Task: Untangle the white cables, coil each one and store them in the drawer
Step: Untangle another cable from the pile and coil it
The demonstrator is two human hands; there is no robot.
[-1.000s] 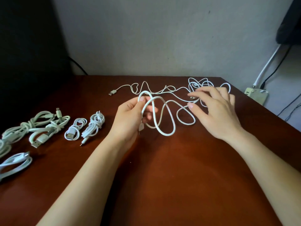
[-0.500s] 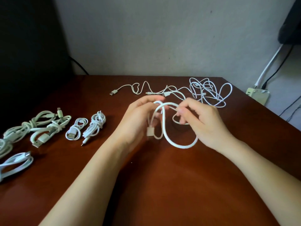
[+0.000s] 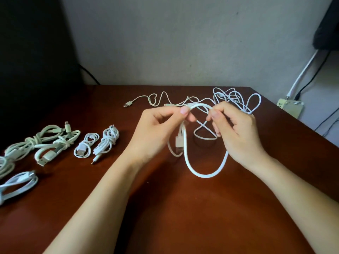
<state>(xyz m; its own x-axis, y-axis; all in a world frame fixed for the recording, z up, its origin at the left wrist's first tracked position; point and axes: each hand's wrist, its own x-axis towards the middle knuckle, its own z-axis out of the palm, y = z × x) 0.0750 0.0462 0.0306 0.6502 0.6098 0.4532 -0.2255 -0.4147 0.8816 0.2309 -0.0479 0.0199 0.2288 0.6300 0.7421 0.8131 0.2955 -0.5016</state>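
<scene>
Both hands have closed together since the earlier frame: left hand (image 3: 156, 132) and right hand (image 3: 236, 132) each pinch the white cable (image 3: 200, 105), with its loop (image 3: 203, 175) hanging above the tabletop (image 3: 183, 217). Coiling appears under way; the tangle (image 3: 236, 98) behind awaits sorting.
</scene>
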